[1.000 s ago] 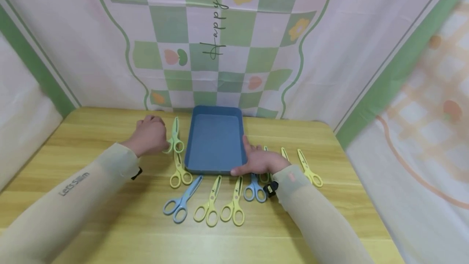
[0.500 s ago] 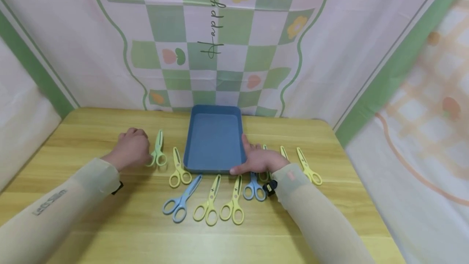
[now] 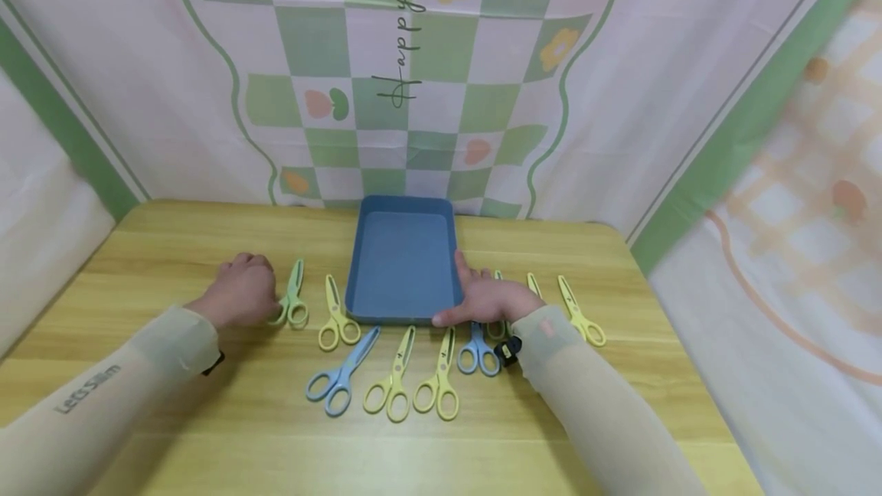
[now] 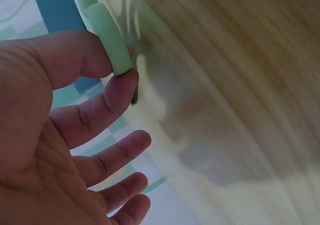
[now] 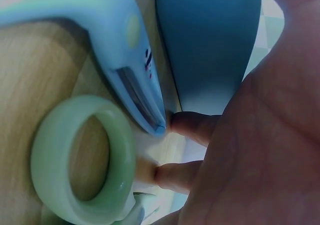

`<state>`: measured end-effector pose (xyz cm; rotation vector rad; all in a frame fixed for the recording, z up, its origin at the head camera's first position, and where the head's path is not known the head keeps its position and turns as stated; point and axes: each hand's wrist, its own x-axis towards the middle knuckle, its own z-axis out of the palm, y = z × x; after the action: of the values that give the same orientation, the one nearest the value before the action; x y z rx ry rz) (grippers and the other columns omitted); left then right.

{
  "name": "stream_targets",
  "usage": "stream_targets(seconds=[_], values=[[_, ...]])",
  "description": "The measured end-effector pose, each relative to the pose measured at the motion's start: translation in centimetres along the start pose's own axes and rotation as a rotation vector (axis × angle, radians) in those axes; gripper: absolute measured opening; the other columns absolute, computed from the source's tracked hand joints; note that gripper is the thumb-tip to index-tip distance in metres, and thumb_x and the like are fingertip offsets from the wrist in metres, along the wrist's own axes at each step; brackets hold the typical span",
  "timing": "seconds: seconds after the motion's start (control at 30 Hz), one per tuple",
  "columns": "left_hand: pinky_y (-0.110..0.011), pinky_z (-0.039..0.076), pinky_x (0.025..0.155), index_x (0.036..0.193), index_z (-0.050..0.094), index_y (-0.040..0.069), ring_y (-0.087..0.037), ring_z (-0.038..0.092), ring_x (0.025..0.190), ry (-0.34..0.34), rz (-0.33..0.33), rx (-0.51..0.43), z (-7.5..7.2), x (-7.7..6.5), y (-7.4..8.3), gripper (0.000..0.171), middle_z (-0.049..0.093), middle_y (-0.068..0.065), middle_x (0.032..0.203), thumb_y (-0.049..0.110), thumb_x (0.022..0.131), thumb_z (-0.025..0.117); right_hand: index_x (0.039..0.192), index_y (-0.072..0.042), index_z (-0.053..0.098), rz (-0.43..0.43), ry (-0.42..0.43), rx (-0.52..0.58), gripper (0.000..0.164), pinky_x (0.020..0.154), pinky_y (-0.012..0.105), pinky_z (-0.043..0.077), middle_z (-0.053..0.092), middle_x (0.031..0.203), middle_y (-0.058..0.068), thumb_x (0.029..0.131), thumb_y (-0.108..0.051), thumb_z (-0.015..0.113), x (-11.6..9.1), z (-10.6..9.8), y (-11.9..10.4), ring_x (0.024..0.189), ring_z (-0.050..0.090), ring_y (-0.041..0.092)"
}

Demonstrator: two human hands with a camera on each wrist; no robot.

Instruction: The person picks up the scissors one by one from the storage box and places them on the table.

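Note:
My left hand (image 3: pixel 243 293) pinches one handle loop of the light green scissors (image 3: pixel 295 293) between thumb and index finger, left of the blue tray (image 3: pixel 406 260). The left wrist view shows the green loop (image 4: pixel 114 42) between those two fingertips, with the other fingers loosely bent. Blades of these scissors point toward the back of the table. My right hand (image 3: pixel 492 301) is spread at the tray's right front corner, its thumb along the front rim. Under its palm, in the right wrist view, lie blue scissors (image 5: pixel 135 60) and a pale green handle loop (image 5: pixel 50 160).
Yellow scissors (image 3: pixel 336 321) lie between the green pair and the tray. In front of the tray are blue scissors (image 3: pixel 342 377) and two yellow pairs, one being the yellow scissors (image 3: pixel 394 385). More yellow scissors (image 3: pixel 577 316) lie at the right. A patterned cloth (image 3: pixel 441 98) hangs behind the table.
My left hand has moved left and toward the front with the green scissors, away from the yellow pair beside the tray. The right hand has stayed at the tray corner.

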<state>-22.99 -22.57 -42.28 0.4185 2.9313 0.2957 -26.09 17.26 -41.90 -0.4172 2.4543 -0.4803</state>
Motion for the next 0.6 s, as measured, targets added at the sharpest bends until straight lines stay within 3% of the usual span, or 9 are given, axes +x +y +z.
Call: stream_targets(seconds=[0.2, 0.3, 0.43, 0.6], values=[[-0.069, 0.027, 0.099, 0.063, 0.060, 0.014, -0.053, 0.039, 0.121, 0.007, 0.015, 0.007, 0.09, -0.33, 0.12, 0.021, 0.058, -0.026, 0.117, 0.016, 0.079, 0.073, 0.152, -0.018, -0.029, 0.002, -0.009, 0.007, 0.136, 0.116, 0.057, 0.011, -0.007, 0.163, 0.017, 0.075, -0.074, 0.069, -0.01, -0.06, -0.06, 0.145, -0.007, 0.046], [-0.069, 0.030, 0.097, 0.083, 0.071, 0.007, -0.052, 0.041, 0.119, 0.016, 0.021, 0.011, -0.04, -0.49, 0.22, 0.015, 0.057, -0.026, 0.119, 0.021, 0.081, 0.074, 0.151, -0.018, -0.029, 0.004, -0.011, -0.001, 0.136, 0.116, 0.056, 0.011, -0.006, 0.163, 0.018, 0.075, -0.076, 0.068, -0.03, -0.04, -0.07, 0.145, -0.006, 0.046], [-0.070, 0.029, 0.098, 0.120, 0.067, 0.000, -0.051, 0.044, 0.123, 0.018, 0.063, 0.023, 0.07, -0.51, 0.53, 0.053, 0.054, -0.028, 0.131, 0.038, 0.085, 0.078, 0.151, -0.018, -0.030, 0.004, -0.010, -0.005, 0.137, 0.116, 0.056, 0.012, -0.006, 0.162, 0.018, 0.074, -0.077, 0.068, -0.01, -0.03, -0.03, 0.145, -0.006, 0.046], [-0.072, 0.025, 0.100, 0.128, 0.062, -0.003, -0.049, 0.044, 0.127, 0.005, 0.091, 0.018, 0.83, -0.41, 0.88, 0.070, 0.052, -0.029, 0.136, 0.050, 0.084, 0.077, 0.151, -0.018, -0.030, 0.003, -0.012, -0.006, 0.138, 0.116, 0.056, 0.011, -0.006, 0.162, 0.018, 0.073, -0.078, 0.067, 0.04, 0.00, -0.01, 0.145, -0.006, 0.047]])
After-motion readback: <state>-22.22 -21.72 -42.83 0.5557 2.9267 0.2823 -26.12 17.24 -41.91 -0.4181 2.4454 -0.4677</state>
